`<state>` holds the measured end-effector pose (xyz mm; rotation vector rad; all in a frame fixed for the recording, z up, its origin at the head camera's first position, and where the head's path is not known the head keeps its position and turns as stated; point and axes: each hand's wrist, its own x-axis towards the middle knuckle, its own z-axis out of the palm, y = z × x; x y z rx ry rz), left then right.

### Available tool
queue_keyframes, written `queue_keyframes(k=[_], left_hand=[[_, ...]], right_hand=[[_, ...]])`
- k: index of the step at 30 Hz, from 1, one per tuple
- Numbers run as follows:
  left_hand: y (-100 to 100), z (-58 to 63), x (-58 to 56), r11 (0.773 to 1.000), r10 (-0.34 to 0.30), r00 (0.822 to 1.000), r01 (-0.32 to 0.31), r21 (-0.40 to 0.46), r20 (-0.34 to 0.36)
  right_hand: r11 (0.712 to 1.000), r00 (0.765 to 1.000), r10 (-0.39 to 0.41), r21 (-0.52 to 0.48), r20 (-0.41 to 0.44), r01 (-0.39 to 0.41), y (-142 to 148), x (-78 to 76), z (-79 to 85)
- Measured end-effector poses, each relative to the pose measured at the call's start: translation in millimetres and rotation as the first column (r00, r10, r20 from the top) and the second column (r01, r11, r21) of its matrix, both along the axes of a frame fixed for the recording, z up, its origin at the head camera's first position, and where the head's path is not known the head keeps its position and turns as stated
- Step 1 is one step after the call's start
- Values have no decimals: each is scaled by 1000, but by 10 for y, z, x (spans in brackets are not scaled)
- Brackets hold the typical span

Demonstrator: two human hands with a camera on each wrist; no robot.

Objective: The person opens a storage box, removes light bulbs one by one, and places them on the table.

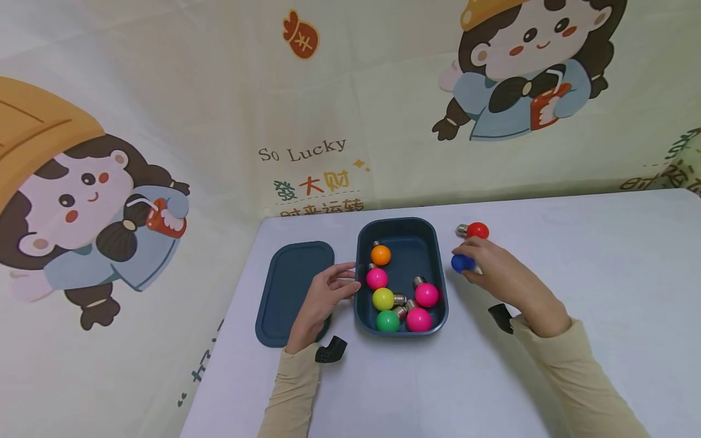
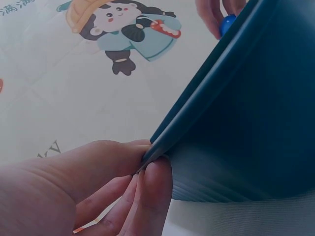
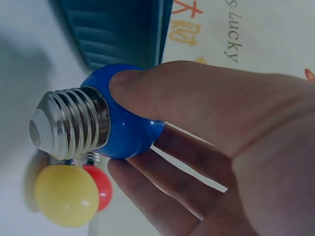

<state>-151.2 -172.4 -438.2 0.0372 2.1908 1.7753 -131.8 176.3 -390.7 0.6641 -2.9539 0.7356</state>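
Observation:
A blue light bulb (image 1: 462, 263) with a silver screw base is pinched between the thumb and fingers of my right hand (image 1: 506, 277), just right of the box. My left hand (image 1: 320, 298) pinches the left rim of a dark blue box (image 1: 412, 252) between thumb and fingers. Several bulbs lie inside it: an orange bulb (image 1: 380, 255), a yellow bulb (image 1: 383, 298), a green bulb (image 1: 387, 321) and pink bulbs, one a pink bulb (image 1: 376, 278) by the left wall. On the table beyond the right hand are a red bulb (image 1: 478, 230) and another yellow bulb (image 3: 67, 195), which the hand hides in the head view.
A flat dark blue lid (image 1: 296, 280) lies left of the box, partly behind my left hand. The white table (image 1: 383, 389) ends at a printed cloth backdrop (image 1: 383, 121) behind and to the left.

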Motion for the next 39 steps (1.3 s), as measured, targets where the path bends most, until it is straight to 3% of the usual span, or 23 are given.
queue_keyframes(k=[16, 39], left_hand=[[-8, -15, -1, 1000, -4, 1000, 4, 11, 5], [-4, 0, 12, 1000, 2, 1000, -2, 10, 3]], right_hand=[[999, 1000, -4, 37, 24, 3, 55, -27, -218], [998, 993, 39, 49, -114, -33, 85, -25, -292]])
